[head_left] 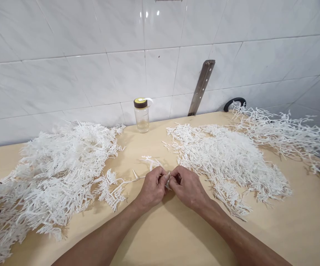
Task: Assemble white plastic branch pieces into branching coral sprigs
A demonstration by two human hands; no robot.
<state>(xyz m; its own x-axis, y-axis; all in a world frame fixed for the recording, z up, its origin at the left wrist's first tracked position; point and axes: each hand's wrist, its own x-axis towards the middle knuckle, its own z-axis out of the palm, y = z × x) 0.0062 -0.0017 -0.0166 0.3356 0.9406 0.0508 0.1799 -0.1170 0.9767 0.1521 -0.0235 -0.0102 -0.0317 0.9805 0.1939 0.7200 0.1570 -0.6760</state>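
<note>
Over the middle of the table, my left hand (153,186) and my right hand (187,186) meet, thumbs and fingertips pinched together. A thin white plastic branch (129,181) runs leftward out of my left hand, its feathery twigs lying on the table. Small pale bits show between the two sets of fingertips; part of what they grip is covered by the fingers. Just beyond my left hand lies another short white twig (150,160). To the right of my right hand is a flat heap of feathery white plastic sprigs (223,159).
A large heap of white sprigs (63,166) covers the table's left side. Straighter white branches (287,129) lie at the back right, near a black curved handle (234,103). A clear bottle (142,120) and a leaning metal strip (201,88) stand by the tiled wall (126,77).
</note>
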